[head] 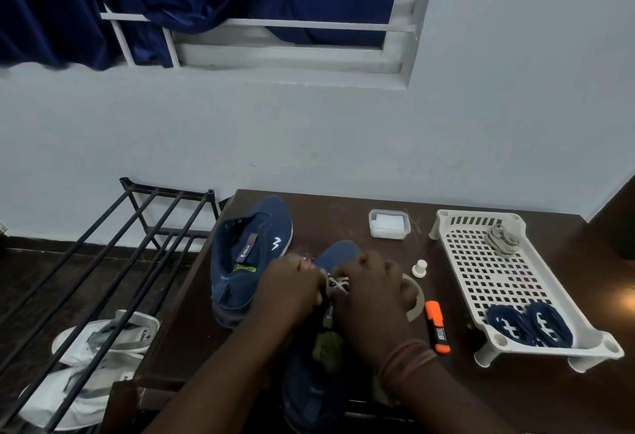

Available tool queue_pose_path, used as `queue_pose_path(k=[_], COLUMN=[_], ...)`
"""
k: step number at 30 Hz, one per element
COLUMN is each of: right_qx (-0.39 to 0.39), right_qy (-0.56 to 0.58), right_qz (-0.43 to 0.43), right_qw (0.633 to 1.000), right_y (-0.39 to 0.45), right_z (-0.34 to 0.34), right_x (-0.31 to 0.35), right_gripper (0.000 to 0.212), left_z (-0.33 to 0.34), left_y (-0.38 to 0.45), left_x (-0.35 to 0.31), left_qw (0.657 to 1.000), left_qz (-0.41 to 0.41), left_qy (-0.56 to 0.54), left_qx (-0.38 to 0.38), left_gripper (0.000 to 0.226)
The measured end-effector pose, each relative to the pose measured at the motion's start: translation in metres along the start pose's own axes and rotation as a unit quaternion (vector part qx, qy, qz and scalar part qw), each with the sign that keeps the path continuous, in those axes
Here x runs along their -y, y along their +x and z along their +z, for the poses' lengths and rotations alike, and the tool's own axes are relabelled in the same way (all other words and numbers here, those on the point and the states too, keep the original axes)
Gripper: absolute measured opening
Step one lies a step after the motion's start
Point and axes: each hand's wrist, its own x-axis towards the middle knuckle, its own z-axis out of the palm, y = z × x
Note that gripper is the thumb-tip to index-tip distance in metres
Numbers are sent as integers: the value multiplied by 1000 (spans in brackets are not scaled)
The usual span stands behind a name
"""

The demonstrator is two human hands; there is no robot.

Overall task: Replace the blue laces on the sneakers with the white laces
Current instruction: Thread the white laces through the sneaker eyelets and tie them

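At the table's (343,227) near edge your two hands meet over the near sneaker (340,253), which points away from you with its toe showing past your knuckles. Your left hand (292,284) has its fingers curled in on the white lace (338,282) at the eyelets; your right hand (369,291) is curled the same way just beside it, fingers bent down onto the lace area, though what exactly they pinch is hidden by the back of the hand. A short crossed stretch of white lace shows between the two hands. Thread bands circle your right wrist. The second sneaker (251,255) lies to the left, touching or nearly touching your left hand, unlaced, its opening facing up, heel toward you and toe toward the wall. Near the right edge a white slotted tray (481,272) holds two coiled blue laces (531,323) at its near end and a pale bundle of lace (501,239) at its far end. Between tray and sneaker: an orange marker (437,327), a small white cap (420,268), and a tape roll (414,299) partly hidden under your right hand. A lidded clear box (389,224) sits toward the far edge. Off the table's left, a black rack (113,244) stands over white shoes (103,341) on the floor.
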Motion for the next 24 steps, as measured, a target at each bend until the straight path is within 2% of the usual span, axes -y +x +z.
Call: queue_pose_path(k=[2,3,5,7,9,10,11,12,14,15,16,18,21,22,24], right_qx=[33,43,53,49,49,49,42,32,11,6,8,23,51,41,15], right_qy=[202,311,492,603,692,710,695,641,466,377,305,213,108,81,73], right_qz=[-37,-28,-10,-8,17,27,31,25,-7,-24,-39,-54,-56,-58,-54], right_qw=[978,949,869,796,720,702,718,766,884,926,952,975,991,994,996], right_y=[8,10,15,18,23,26,27,27,25,23,20,15,13,11,7], right_z=[-15,-23,-40,-60,-75,-81,-82,-81,-69,-60,-50,-31,-12,-6,2], right_x=[5,9,14,19,18,17,13,10,5,2,0,-3,-4,-3,2], right_gripper=[13,17,21,21,23,24,24,22,19,19,21,27,23,24,26], left_z=[-10,-15,-23,-26,-26,-24,-23,-20,-14,-13,-12,-12,-13,-13,-14], left_y=[1,2,4,6,7,8,9,10,14,15,17,22,26,26,31], left_x=[-17,-24,-32,-30,-22,-16,-9,-4,5,7,9,11,10,9,10], left_qw=[997,991,981,984,995,996,993,990,983,979,975,976,973,970,972], left_qz=[26,31,45,55,61,63,57,49,43,40,35,15,-22,-28,-43], left_qy=[-70,-124,-186,-157,-45,26,83,124,174,196,216,216,221,236,224], left_qx=[11,22,44,67,70,63,56,48,37,35,35,37,56,54,48], left_gripper=[12,12,16,17,21,23,23,22,19,16,13,19,16,13,21])
